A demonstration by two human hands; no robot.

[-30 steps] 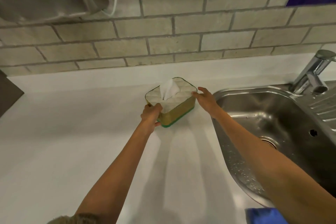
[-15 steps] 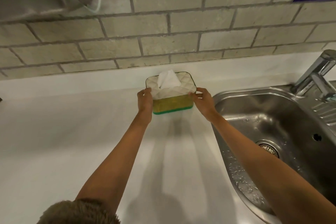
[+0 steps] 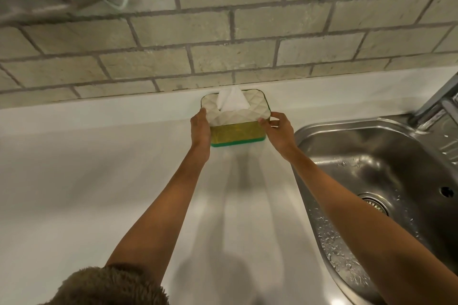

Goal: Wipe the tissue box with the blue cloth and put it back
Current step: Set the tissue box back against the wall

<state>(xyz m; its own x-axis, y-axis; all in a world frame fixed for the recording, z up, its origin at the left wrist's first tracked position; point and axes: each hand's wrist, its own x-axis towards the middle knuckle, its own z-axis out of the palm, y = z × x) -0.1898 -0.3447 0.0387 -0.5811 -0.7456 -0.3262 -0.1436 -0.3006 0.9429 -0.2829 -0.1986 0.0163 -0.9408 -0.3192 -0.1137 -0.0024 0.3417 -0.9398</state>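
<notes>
Between both hands [image 3: 200,129], quilted-lid tissue box [image 3: 235,116]

Tissue box [image 3: 235,129] — quilted cream lid, yellow sides, green base — white countertop [image 3: 74,181]

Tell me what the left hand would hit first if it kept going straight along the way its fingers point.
The left hand, pressed on the tissue box, points toward the back. Sliding on, it would probably meet the white upstand under the brick wall; depth is unclear.
</notes>
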